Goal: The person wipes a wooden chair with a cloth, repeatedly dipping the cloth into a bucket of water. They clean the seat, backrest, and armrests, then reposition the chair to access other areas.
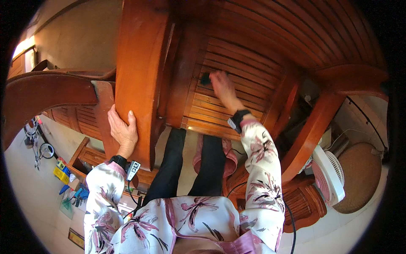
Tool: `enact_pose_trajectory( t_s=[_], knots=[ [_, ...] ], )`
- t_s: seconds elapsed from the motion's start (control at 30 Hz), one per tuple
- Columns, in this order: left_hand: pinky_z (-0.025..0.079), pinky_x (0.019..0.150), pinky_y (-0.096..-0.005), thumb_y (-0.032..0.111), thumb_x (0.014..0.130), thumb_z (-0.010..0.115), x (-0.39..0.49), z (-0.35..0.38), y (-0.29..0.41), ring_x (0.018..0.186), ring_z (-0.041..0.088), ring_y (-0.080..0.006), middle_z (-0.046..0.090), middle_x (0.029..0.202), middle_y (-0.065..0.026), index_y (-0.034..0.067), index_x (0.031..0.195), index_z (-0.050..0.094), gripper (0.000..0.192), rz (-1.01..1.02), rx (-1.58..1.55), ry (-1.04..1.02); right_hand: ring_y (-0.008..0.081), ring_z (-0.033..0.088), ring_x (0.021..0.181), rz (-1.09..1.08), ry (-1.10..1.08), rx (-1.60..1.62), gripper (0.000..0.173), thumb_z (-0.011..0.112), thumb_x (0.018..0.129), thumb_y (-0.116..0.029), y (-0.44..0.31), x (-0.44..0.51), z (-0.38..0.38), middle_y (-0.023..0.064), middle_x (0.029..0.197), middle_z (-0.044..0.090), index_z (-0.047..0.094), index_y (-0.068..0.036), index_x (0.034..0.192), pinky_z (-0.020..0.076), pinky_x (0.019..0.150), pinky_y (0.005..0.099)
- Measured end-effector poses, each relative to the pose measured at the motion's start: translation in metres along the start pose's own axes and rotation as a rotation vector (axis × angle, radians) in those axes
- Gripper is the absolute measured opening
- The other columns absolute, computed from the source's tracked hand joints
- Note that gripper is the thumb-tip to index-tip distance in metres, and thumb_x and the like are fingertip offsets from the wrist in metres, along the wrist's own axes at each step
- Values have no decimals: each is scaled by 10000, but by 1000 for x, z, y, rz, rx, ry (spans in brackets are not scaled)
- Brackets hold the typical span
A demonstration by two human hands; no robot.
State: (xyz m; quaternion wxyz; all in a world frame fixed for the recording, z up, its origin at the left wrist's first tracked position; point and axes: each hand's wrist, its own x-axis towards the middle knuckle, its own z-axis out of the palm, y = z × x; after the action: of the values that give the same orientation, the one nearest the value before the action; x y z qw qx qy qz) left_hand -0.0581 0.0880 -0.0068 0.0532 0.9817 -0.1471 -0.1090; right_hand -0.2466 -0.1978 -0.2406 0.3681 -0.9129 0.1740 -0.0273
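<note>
My left hand (pixel 123 128) rests on the edge of a broad wooden armrest (pixel 138 76), its thumb on top and its fingers over the left side. My right hand (pixel 222 84), somewhat blurred, reaches over the slatted wooden seat (pixel 234 104). Against its fingers is a small dark green thing, perhaps a cloth or scouring pad (pixel 205 78), which the hand appears to grip over the slats. A slatted wooden backrest (pixel 304 35) rises beyond the seat.
A pink plastic bucket (pixel 230 162) stands behind my legs, below the seat's front edge. A white and pink fan (pixel 328 176) and a round brown stool or table top (pixel 361 177) are at the right. Another wooden bench (pixel 63 119) lies left.
</note>
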Motion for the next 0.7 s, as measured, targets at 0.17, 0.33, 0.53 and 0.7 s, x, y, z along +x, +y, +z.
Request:
enact_pose_trajectory(
  t_s=[0.17,0.33,0.53,0.7],
  knots=[
    [435,991,-479,360,922,615,0,0,-3,1183,521,-410,537,1241,-213,-5,1361,452,595,-11,17,-13,395,555,1038,123,385,-181,254,554,932,-25,28,131,25,180,1139,604,617,-29,1178,504,829,479],
    [443,989,-474,366,921,613,0,0,1,1183,524,-401,533,1238,-205,1,1358,454,591,4,9,-8,406,522,1252,134,-65,-166,388,538,929,-59,-12,54,57,166,1405,546,571,-36,1315,490,979,489],
    [462,981,-478,374,907,619,3,-5,6,1196,518,-380,527,1240,-194,17,1367,440,609,-34,20,-54,358,571,1198,58,-335,-299,279,615,874,-91,-34,36,42,103,1282,638,680,-116,1145,461,999,552],
    [467,967,-479,377,911,625,3,-4,1,1193,517,-373,524,1239,-187,13,1370,434,616,-5,9,-64,394,602,898,25,490,-331,174,598,909,-99,7,142,35,115,987,633,650,-95,1075,482,747,506]
  ],
)
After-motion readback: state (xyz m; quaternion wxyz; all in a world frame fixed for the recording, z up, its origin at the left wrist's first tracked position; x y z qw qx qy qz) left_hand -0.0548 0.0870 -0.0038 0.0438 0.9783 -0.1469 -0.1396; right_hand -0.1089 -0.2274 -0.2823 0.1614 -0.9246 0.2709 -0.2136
